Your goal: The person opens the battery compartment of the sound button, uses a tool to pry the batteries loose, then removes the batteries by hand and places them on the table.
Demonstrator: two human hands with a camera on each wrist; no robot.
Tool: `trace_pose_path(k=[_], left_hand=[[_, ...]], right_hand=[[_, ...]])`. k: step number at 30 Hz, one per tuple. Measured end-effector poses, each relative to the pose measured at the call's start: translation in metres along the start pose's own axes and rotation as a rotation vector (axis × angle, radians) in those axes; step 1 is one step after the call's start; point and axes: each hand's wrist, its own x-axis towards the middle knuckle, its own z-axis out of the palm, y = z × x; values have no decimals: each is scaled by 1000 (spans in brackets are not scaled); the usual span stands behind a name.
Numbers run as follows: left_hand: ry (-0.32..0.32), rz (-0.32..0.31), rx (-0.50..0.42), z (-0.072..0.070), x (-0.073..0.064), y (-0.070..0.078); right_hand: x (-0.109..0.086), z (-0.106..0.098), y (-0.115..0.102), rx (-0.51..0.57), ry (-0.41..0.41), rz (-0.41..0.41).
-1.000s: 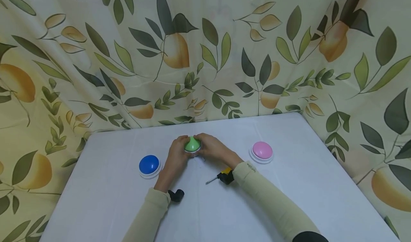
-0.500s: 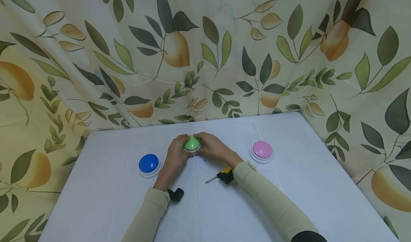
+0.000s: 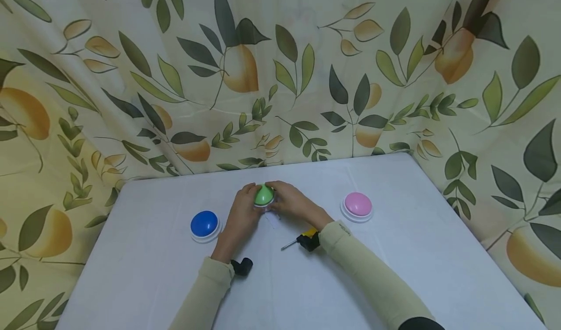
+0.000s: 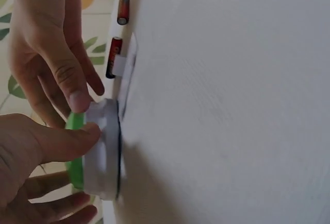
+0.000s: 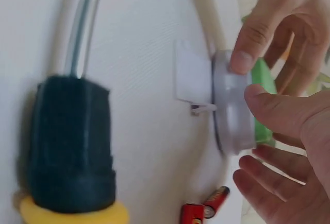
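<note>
A round push button with a green dome (image 3: 264,196) and a white base stands near the back middle of the white table. My left hand (image 3: 242,214) holds its left side, and my right hand (image 3: 294,204) grips the right. Both thumbs press the near side of the white base (image 5: 234,103), as the right wrist view shows. Most of the other fingers are behind the button. Beside the base lies a flat white piece (image 5: 193,72) with a small tab. Two red batteries (image 4: 114,56) lie past the button, hidden from the head view by my right hand.
A blue push button (image 3: 204,223) stands to the left and a pink one (image 3: 358,204) to the right. A screwdriver (image 3: 307,240) with a black and yellow handle lies by my right wrist. A leaf-patterned curtain (image 3: 298,77) hangs behind the table (image 3: 144,271).
Both hands keep hold of the green button and have barely shifted. The flat white piece in front of it shows a little more than a second ago.
</note>
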Motion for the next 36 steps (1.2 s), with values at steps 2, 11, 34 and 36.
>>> trace_pose_path(k=[2, 11, 34, 36], left_hand=[[19, 27, 67, -1, -2, 4], [120, 129, 188, -5, -14, 25], [-86, 221, -14, 36, -19, 96], [-110, 224, -15, 41, -17, 101]], right_hand=[[-4, -3, -1, 13, 11, 9], [-36, -14, -5, 106, 97, 34], [-130, -74, 21, 54, 264, 113], [-135, -82, 27, 54, 262, 139]])
